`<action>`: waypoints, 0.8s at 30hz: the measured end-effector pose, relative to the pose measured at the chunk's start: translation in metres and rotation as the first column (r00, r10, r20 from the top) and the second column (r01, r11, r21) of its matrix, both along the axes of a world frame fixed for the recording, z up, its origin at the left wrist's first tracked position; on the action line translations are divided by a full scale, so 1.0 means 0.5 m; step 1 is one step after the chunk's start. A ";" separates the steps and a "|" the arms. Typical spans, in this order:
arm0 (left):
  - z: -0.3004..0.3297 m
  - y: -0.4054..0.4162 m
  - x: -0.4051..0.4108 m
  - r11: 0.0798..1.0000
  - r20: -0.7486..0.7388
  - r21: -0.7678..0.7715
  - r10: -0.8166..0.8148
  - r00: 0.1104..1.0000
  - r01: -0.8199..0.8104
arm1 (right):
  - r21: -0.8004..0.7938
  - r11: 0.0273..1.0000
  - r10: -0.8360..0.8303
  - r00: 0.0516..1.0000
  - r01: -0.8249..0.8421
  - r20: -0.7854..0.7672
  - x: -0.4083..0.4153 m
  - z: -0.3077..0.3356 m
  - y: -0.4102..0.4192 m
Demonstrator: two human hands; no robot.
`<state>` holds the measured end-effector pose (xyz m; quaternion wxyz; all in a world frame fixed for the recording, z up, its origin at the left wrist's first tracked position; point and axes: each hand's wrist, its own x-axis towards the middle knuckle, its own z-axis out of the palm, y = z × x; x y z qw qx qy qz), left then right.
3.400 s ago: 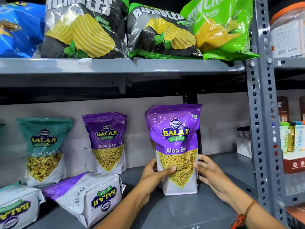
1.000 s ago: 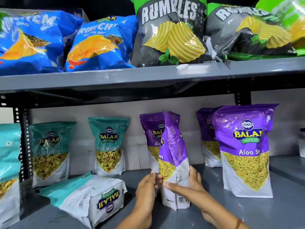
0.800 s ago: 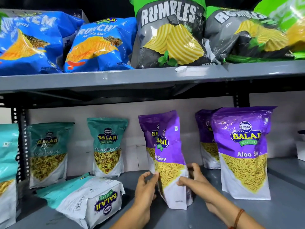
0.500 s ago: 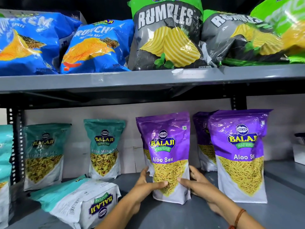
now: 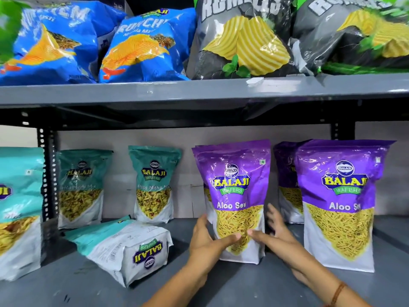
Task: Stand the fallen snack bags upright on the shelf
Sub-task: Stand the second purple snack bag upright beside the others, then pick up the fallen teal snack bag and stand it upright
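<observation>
Shelf (image 5: 239,289) carried a purple bag (image 5: 234,187) upright at its middle. The left grip (image 5: 205,242) grasped the bag's left edge, thumb across the front. The right grip (image 5: 276,235) was released, with blurred fingers spread beside the right edge and the thumb tip touching the front. A teal bag (image 5: 119,247) lay fallen at the near left.

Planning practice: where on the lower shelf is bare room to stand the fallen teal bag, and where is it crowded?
Bare shelf between the fallen teal bag and the held Aloo Sev bag, and along the front. Crowded right of that bag.
</observation>
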<state>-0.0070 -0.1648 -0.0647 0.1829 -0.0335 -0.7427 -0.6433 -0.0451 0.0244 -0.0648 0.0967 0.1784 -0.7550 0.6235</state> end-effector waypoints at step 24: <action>-0.002 -0.396 0.149 0.689 0.351 0.644 0.121 0.929 -0.333 | 0.220 0.964 0.062 0.933 -0.148 0.355 0.005 0.054 -0.450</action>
